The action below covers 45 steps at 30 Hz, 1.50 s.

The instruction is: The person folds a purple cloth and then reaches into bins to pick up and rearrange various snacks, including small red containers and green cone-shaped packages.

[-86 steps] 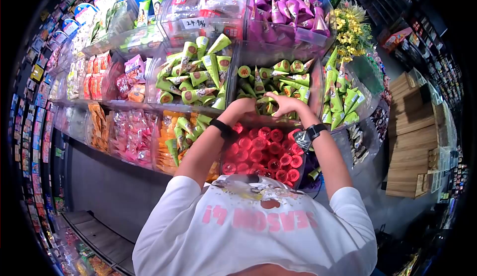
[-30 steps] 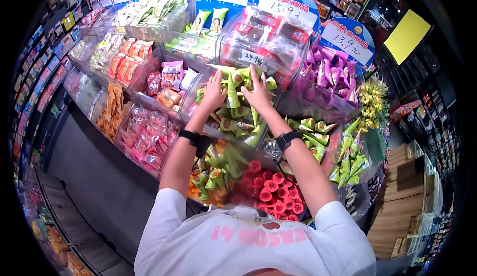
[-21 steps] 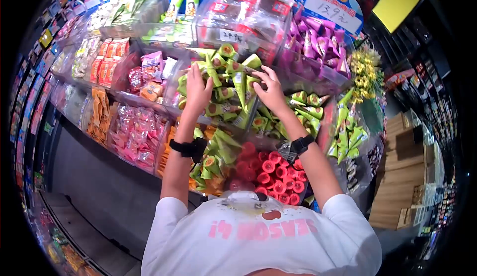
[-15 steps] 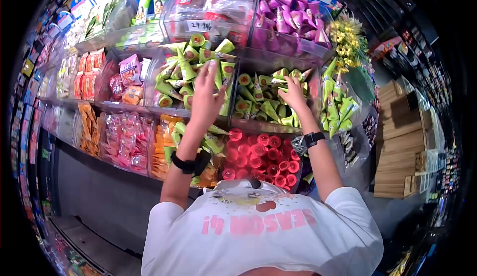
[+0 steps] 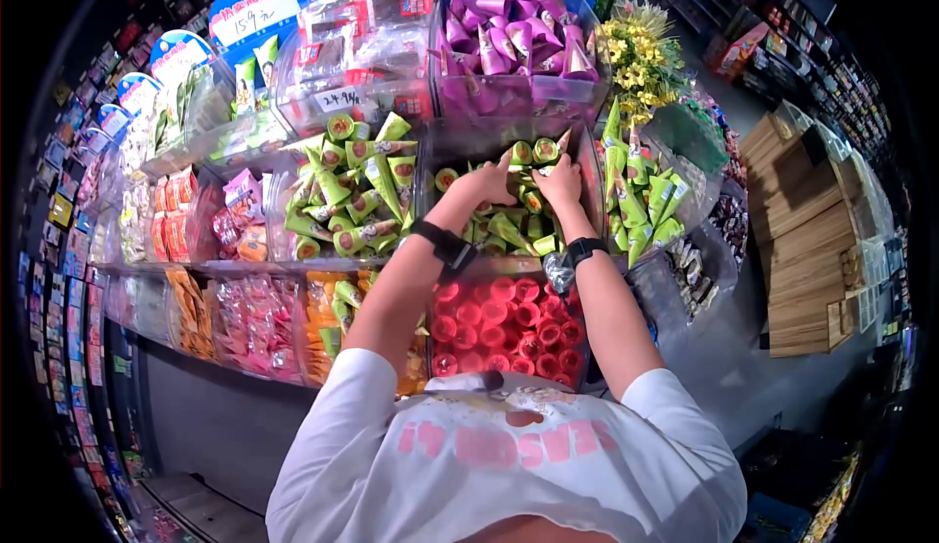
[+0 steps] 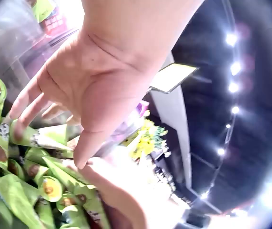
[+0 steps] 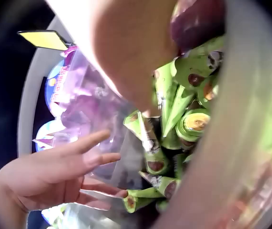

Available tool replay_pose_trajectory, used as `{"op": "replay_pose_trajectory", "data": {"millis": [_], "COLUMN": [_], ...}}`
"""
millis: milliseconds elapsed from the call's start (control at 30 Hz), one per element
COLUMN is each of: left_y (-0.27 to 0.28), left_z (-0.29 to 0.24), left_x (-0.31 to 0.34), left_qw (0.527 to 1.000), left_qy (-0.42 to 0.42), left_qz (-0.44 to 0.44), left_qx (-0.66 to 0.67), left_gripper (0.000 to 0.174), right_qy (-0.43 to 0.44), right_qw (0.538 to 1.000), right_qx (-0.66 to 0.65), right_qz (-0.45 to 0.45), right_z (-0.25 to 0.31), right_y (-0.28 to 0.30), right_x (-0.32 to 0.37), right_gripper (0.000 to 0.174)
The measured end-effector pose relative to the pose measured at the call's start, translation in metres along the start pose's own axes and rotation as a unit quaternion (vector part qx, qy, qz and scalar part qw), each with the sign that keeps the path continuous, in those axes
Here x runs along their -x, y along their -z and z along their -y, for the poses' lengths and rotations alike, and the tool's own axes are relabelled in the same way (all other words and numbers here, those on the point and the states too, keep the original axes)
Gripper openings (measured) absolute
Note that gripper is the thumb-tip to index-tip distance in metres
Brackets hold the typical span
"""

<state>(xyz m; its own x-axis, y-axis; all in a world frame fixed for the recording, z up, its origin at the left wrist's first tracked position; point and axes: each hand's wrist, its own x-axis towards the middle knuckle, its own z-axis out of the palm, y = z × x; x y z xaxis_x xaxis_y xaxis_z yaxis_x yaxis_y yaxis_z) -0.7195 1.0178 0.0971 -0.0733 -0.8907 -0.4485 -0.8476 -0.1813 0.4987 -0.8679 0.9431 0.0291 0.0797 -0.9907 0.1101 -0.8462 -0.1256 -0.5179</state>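
Note:
Both hands are in the middle bin (image 5: pixel 504 263) of green cone-shaped snack packs (image 5: pixel 509 230). My left hand (image 5: pixel 484 187) lies over the cones at the left, with its fingers extended and spread. In the left wrist view its fingertips (image 6: pixel 19 131) touch the cone packs, and its thumb points toward the other hand. Beside it, my right hand (image 5: pixel 559 185) reaches over cones at the bin's right side, fingers pointing down among them. In the right wrist view the right hand (image 7: pixel 131 52) is blurred, its fingertips mostly hidden. A cone pack (image 7: pixel 138 198) lies right at a left fingertip.
More green cones (image 5: pixel 352 191) fill the bin to the left, and others (image 5: pixel 641 196) the one at right. Red-capped packs (image 5: pixel 509 323) sit in front, purple cones (image 5: pixel 518 39) behind. Yellow flowers (image 5: pixel 636 59) stand at the back right, near a wooden counter (image 5: pixel 802 230).
About a second ago both hands were spread over cones in the left green bin. The right hand moved into the middle bin first, then the left followed. The head view has shifted.

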Motion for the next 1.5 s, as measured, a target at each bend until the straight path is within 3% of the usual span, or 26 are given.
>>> {"op": "replay_pose_trajectory", "data": {"millis": [100,167,233,267,400,433,533,567,633,767,833,867,900,1000,1167,1233,1300,1333,1433,1467,1500], "left_y": [-0.017,-0.020,-0.021,-0.023,-0.022,-0.013,-0.012,-0.018,-0.024,-0.025,-0.024,-0.027,-0.029,-0.029,-0.033,-0.033,-0.032,-0.033,-0.032,-0.031,-0.029], "left_z": [0.026,0.030,0.029,0.030,0.057,0.051,0.046,0.050,0.053,0.045,0.039,0.037,0.039,0.043,0.052,0.053,0.050,0.047,0.042,0.042,0.039], "left_x": [-0.054,-0.063,-0.065,-0.069,-0.088,-0.081,-0.076,-0.079,-0.078,-0.073,-0.073,-0.070,-0.072,-0.076,-0.090,-0.090,-0.087,-0.087,-0.081,-0.081,-0.079], "left_qw": [0.994,0.989,0.978,0.971,0.972,0.984,0.986,0.979,0.972,0.967,0.977,0.965,0.966,0.938,0.916,0.923,0.902,0.890,0.877,0.873,0.868], "left_qy": [0.043,0.038,0.038,0.061,-0.070,-0.035,-0.056,-0.082,-0.116,-0.119,-0.119,-0.131,-0.132,-0.179,-0.224,-0.203,-0.225,-0.235,-0.222,-0.220,-0.220], "left_qz": [-0.103,-0.135,-0.200,-0.224,-0.218,-0.160,-0.150,-0.183,-0.204,-0.224,-0.156,-0.185,-0.185,-0.199,-0.198,-0.181,-0.181,-0.187,-0.171,-0.174,-0.179], "left_qx": [-0.008,-0.035,-0.037,-0.061,0.052,0.064,0.036,0.033,0.020,0.008,0.087,0.129,0.128,0.222,0.269,0.270,0.319,0.344,0.389,0.398,0.407], "left_gripper": [0.106,0.091,0.082,0.083,0.083,0.083,0.079,0.075,0.071,0.066,0.065,0.063,0.063,0.059,0.052,0.051,0.050,0.051,0.051,0.050,0.049], "right_qy": [-0.045,-0.072,-0.065,-0.073,-0.048,-0.053,-0.079,-0.026,0.024,0.032,0.064,0.086,0.086,0.063,0.118,0.083,0.080,0.063,0.069,0.020,0.025], "right_qw": [0.996,0.986,0.994,0.988,0.977,0.966,0.949,0.975,0.983,0.977,0.972,0.974,0.974,0.936,0.907,0.906,0.877,0.862,0.855,0.857,0.857], "right_qx": [-0.058,-0.107,-0.070,-0.095,-0.126,-0.176,-0.200,-0.132,-0.078,-0.131,-0.136,-0.135,-0.136,-0.254,-0.335,-0.340,-0.394,-0.433,-0.442,-0.438,-0.434], "right_qz": [0.059,0.109,0.059,0.102,0.167,0.180,0.229,0.177,0.164,0.167,0.178,0.157,0.157,0.234,0.228,0.239,0.265,0.256,0.261,0.272,0.277], "right_z": [0.001,-0.004,0.003,0.005,-0.004,-0.017,0.002,-0.017,-0.010,-0.022,-0.025,-0.023,-0.024,-0.012,-0.016,-0.017,-0.008,0.000,0.012,0.014,0.013], "right_y": [0.009,0.004,0.002,0.006,0.004,-0.011,0.018,-0.011,0.000,-0.012,-0.010,-0.012,-0.016,-0.006,-0.021,-0.026,-0.018,-0.011,-0.001,0.004,0.003], "right_x": [-0.013,-0.021,-0.013,-0.015,-0.043,-0.054,-0.035,-0.039,-0.033,-0.036,-0.037,-0.037,-0.039,-0.039,-0.046,-0.046,-0.041,-0.033,-0.027,-0.024,-0.020], "right_gripper": [0.073,0.085,0.094,0.100,0.105,0.103,0.112,0.110,0.105,0.101,0.098,0.087,0.087,0.065,0.051,0.072,0.041,0.038,0.042,0.042,0.042]}}
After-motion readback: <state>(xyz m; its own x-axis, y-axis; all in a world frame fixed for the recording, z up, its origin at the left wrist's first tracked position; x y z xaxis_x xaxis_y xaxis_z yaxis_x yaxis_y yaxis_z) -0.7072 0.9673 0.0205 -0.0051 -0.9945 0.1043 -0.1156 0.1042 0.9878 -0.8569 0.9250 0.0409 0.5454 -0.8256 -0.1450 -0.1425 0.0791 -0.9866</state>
